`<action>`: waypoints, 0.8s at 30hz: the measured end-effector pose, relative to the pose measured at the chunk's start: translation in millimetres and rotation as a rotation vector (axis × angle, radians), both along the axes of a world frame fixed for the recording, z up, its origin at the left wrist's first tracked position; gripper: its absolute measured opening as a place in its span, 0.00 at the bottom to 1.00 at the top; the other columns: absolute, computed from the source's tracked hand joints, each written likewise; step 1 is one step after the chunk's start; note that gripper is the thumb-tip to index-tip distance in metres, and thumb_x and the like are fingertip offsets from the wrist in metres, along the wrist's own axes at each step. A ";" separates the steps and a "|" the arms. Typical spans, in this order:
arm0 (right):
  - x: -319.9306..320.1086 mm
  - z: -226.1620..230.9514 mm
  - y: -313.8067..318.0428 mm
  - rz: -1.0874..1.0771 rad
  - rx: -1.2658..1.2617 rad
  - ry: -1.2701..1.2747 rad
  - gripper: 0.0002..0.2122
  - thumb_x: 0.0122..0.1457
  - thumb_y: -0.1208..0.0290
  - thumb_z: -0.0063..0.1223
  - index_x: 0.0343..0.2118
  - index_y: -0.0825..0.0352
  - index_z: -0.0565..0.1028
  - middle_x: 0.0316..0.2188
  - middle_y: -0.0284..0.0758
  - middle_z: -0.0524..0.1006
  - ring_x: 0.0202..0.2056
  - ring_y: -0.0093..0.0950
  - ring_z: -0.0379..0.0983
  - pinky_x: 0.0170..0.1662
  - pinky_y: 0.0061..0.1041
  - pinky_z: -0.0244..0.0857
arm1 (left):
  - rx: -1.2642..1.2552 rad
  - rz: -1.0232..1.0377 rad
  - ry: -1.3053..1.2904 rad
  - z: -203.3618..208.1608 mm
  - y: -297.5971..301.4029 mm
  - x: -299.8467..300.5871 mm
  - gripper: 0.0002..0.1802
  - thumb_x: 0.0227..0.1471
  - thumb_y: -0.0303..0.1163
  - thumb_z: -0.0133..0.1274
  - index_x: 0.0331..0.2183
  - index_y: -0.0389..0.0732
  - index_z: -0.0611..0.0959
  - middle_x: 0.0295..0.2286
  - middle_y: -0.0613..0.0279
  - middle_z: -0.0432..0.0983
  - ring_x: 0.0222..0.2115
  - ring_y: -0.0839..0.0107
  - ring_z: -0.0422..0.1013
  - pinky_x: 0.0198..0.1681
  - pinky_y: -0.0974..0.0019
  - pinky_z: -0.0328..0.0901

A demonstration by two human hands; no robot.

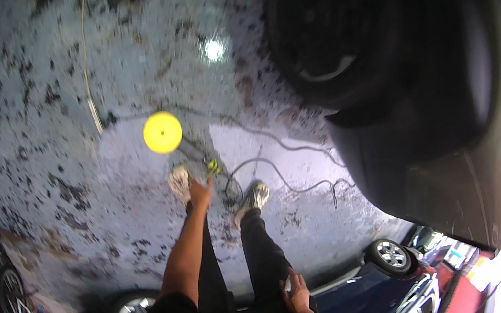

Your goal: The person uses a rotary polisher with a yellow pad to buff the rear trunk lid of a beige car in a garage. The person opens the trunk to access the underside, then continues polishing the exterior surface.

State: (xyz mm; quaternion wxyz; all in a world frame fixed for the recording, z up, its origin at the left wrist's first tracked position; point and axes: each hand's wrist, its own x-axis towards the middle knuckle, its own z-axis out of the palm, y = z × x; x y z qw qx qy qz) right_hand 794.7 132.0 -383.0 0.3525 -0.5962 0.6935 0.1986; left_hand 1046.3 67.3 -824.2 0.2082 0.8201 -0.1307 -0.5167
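A polisher lies below me with its round yellow pad (163, 132) facing up. Its dark body (193, 152) runs toward a yellow-green end (213, 166). My left hand (201, 195) reaches down beside that end, at least one finger stretched out toward it. Whether the fingertips touch it I cannot tell. Over my right thigh, my right hand (295, 291) rests with its fingers apart and holds nothing that shows. A dark cord (278, 165) loops on the floor, to the right of the polisher and past my shoe.
A large dark car (439, 146) with a wheel (321, 21) fills the right side. Another, blue car (346, 302) stands at the lower edge. My light shoes (259, 194) stand on the worn grey floor (71, 185). A thin pale cable (86, 64) runs at upper left.
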 end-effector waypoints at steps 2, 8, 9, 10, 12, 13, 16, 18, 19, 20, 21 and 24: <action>2.1 7.2 5.4 -0.170 -0.018 -0.150 0.27 0.69 0.58 0.53 0.65 0.68 0.65 0.49 0.54 0.74 0.51 0.53 0.73 0.57 0.45 0.67 | 0.027 -0.285 0.275 108.5 3.2 -17.8 0.37 0.54 0.54 0.63 0.51 0.30 0.77 0.47 0.38 0.79 0.51 0.45 0.75 0.51 0.48 0.70; 48.4 80.7 -58.1 0.015 -0.315 -0.436 0.27 0.66 0.55 0.57 0.65 0.61 0.69 0.46 0.47 0.75 0.48 0.47 0.72 0.53 0.44 0.62 | 0.224 0.116 1.451 338.6 55.7 -83.5 0.34 0.60 0.64 0.55 0.58 0.54 0.74 0.42 0.64 0.79 0.45 0.61 0.77 0.45 0.46 0.75; 45.9 94.4 -66.6 0.127 -0.395 -0.408 0.28 0.65 0.53 0.57 0.65 0.60 0.69 0.47 0.46 0.75 0.49 0.46 0.71 0.55 0.45 0.61 | 0.016 0.193 1.326 395.8 52.4 -88.9 0.37 0.60 0.68 0.52 0.61 0.56 0.73 0.43 0.65 0.79 0.46 0.63 0.77 0.47 0.44 0.75; 41.3 114.3 -72.7 0.222 -0.467 -0.364 0.29 0.65 0.50 0.58 0.64 0.59 0.70 0.48 0.44 0.75 0.50 0.44 0.70 0.56 0.46 0.59 | -0.115 0.346 1.692 376.6 60.2 -97.5 0.37 0.59 0.69 0.52 0.60 0.56 0.74 0.44 0.64 0.79 0.47 0.65 0.77 0.48 0.45 0.75; 15.8 135.8 -75.5 0.303 -0.551 -0.347 0.31 0.65 0.44 0.54 0.66 0.58 0.69 0.55 0.44 0.72 0.55 0.43 0.67 0.60 0.49 0.56 | -0.111 0.435 1.918 379.5 49.0 -113.2 0.37 0.59 0.70 0.51 0.58 0.55 0.76 0.45 0.64 0.79 0.48 0.66 0.77 0.48 0.49 0.76; -0.4 152.4 -78.0 0.349 -0.606 -0.356 0.32 0.65 0.43 0.54 0.66 0.57 0.69 0.56 0.44 0.72 0.56 0.43 0.67 0.61 0.49 0.56 | -0.064 0.423 1.748 412.0 35.9 -124.0 0.36 0.59 0.69 0.51 0.57 0.54 0.77 0.45 0.64 0.79 0.46 0.67 0.78 0.48 0.50 0.76; -69.9 191.6 -73.6 0.381 -0.674 -0.536 0.34 0.66 0.41 0.51 0.69 0.56 0.66 0.61 0.46 0.69 0.60 0.46 0.65 0.63 0.50 0.56 | -0.002 0.352 1.272 543.3 -1.3 -172.7 0.35 0.60 0.69 0.51 0.51 0.49 0.81 0.41 0.65 0.81 0.36 0.66 0.79 0.39 0.57 0.77; -121.8 196.4 -58.6 0.368 -0.755 -0.720 0.34 0.66 0.42 0.51 0.70 0.57 0.65 0.62 0.47 0.68 0.61 0.48 0.65 0.63 0.50 0.58 | -0.130 0.103 1.318 512.0 -7.0 -187.0 0.27 0.61 0.63 0.53 0.42 0.47 0.82 0.37 0.61 0.81 0.32 0.63 0.78 0.35 0.56 0.75; -153.1 225.4 -60.9 0.358 -0.671 -0.725 0.33 0.67 0.43 0.51 0.70 0.57 0.63 0.63 0.47 0.68 0.61 0.50 0.66 0.61 0.50 0.61 | -0.154 0.113 1.310 511.4 -11.1 -198.7 0.22 0.60 0.56 0.54 0.40 0.47 0.81 0.35 0.59 0.80 0.33 0.62 0.77 0.34 0.56 0.74; -190.8 229.4 -51.4 0.277 -0.733 -0.703 0.32 0.67 0.44 0.51 0.69 0.58 0.65 0.62 0.48 0.68 0.60 0.50 0.67 0.60 0.49 0.62 | -0.165 0.112 1.309 520.2 -16.4 -214.5 0.17 0.59 0.50 0.56 0.37 0.46 0.81 0.34 0.58 0.80 0.34 0.61 0.77 0.32 0.56 0.73; -234.8 223.3 -45.3 0.199 -0.802 -0.665 0.31 0.68 0.45 0.51 0.68 0.59 0.67 0.61 0.48 0.69 0.59 0.50 0.68 0.60 0.48 0.63 | -0.143 0.079 1.448 539.4 -23.9 -231.4 0.11 0.53 0.40 0.57 0.36 0.46 0.81 0.32 0.57 0.79 0.32 0.61 0.76 0.31 0.58 0.72; -366.5 220.1 -29.6 -0.288 -0.883 -0.560 0.24 0.69 0.51 0.51 0.60 0.64 0.73 0.54 0.50 0.74 0.54 0.49 0.71 0.57 0.44 0.66 | -0.253 0.135 1.162 565.7 -37.7 -279.5 0.09 0.47 0.30 0.57 0.35 0.45 0.80 0.35 0.56 0.79 0.32 0.62 0.75 0.33 0.55 0.73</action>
